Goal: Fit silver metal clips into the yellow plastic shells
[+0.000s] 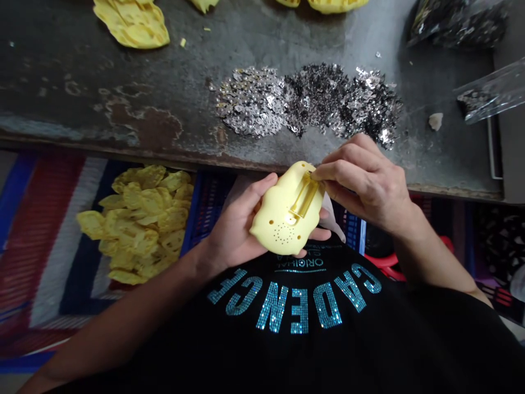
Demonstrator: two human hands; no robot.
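Two hands on one yellow shell [283,243]: it is off the counter [197,109], just past the front edge, slot face up before my black shirt [197,350].
Left hand [235,227]: closed around the shell, thumb along its side, fingers curled underneath.
Right hand [365,180]: thumb and fingertips drawn together at the upper end of the long slot [305,200]; whether they pinch a metal piece, I cannot tell.
Metal pieces [252,104]: heaped side by side along the counter's front edge.
Yellow parts [143,219]: piled below that edge, toward its left.
Step in hand: fitting something small into the slot's end, I judge.
Next move: calls for my left palm steady, and a straight, light fingertip push.
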